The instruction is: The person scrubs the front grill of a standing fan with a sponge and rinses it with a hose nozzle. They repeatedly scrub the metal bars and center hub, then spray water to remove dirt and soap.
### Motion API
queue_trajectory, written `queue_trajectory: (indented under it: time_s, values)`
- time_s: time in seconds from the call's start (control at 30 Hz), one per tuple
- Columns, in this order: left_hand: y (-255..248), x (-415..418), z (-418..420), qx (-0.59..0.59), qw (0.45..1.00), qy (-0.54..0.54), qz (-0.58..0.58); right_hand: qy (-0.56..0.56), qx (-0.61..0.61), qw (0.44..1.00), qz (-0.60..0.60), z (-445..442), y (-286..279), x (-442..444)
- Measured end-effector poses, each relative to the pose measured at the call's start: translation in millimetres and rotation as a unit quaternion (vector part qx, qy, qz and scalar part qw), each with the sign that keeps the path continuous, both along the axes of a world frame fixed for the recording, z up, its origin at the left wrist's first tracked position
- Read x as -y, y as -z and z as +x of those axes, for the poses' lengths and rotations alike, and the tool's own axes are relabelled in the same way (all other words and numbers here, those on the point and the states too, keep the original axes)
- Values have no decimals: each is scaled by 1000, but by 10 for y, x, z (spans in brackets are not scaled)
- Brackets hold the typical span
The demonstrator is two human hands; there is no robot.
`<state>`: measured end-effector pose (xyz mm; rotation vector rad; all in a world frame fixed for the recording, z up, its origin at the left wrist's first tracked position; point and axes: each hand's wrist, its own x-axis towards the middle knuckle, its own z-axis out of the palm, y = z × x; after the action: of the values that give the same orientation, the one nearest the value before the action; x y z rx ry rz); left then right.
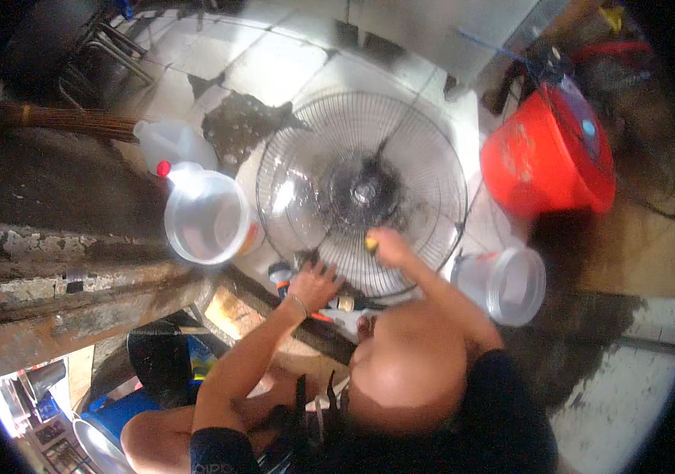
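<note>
A round wire fan grille (pixel 313 127) lies on the wet tiled floor before me, its dark hub (pixel 364 191) near the middle. My right hand (pixel 392 247) is closed on a small yellow object, whose kind I cannot tell, over the grille's near half. The fingers of my left hand (pixel 315 287) are spread at the near left rim, with nothing seen in them. Beside that hand lies a black and orange tool or fitting (pixel 281 278); I cannot tell which. A screwdriver-like tool with an orange part (pixel 322 318) lies partly hidden below the hand.
Left of the grille stand a clear plastic tub (pixel 207 219) and a translucent jug (pixel 174 142), with a stick broom (pixel 76 117) behind. At right are a red plastic bucket (pixel 527 160) and another clear tub (pixel 503 287). A worn ledge (pixel 76 284) runs along the left.
</note>
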<state>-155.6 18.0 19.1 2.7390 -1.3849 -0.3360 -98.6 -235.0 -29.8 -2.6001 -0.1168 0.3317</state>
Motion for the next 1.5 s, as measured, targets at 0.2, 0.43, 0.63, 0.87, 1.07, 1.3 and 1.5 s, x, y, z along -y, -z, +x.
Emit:
queue_trajectory:
  time_s: [0.2, 0.43, 0.63, 0.87, 1.07, 1.3, 1.5]
  values:
    - [-966, 328, 427, 4, 982, 33, -184, 189, 137, 959, 160, -114, -1585, 1066]
    - [-2217, 310, 1344, 32, 943, -120, -310, 233, -27, 964, 127, -971, -2147, 882]
    - [-2609, 496, 2033, -14, 844, -293, -449, 172, -73, 971, -152, -994, -502, 43]
    - [-2652, 434, 2380, -57, 762, -337, -550, -12, -166, 974, 154, -1014, -432, -1044]
    - [-2714, -48, 2558, 39, 747, -383, -543, -5, -53, 965, 257, -473, -1284, -833]
    - [-2849, -462, 2852, 54, 691, -474, -542, 71, 198, 930, 300, -50, -2585, -380]
    - [-2850, -575, 2918, 78, 643, -535, -542, 31, 184, 930, 315, 5, -2456, -588]
